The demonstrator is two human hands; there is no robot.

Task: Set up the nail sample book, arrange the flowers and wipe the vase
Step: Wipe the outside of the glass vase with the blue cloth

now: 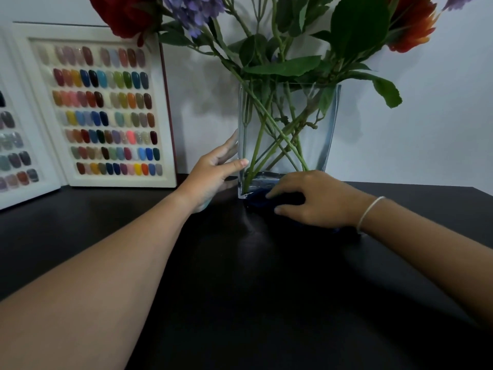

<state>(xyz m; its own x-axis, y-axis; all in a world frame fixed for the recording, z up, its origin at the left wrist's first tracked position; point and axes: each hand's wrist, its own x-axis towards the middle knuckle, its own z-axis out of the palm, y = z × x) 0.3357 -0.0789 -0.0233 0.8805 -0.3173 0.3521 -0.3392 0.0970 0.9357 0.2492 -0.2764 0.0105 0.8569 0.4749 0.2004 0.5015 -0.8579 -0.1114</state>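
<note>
A clear rectangular glass vase (326,129) stands on the black table, holding red, purple and orange flowers (194,12) with green stems crossing inside. My left hand (210,174) grips the vase's lower left edge, thumb on the front face. My right hand (317,201) presses a dark blue cloth (257,200) against the vase's bottom front. The nail sample book (106,113) stands open and upright against the wall at the left, its rows of coloured nail tips facing me.
The black table (240,303) stretches toward me from the vase. A white wall (426,116) lies right behind the vase and book. A thin bracelet (369,213) circles my right wrist.
</note>
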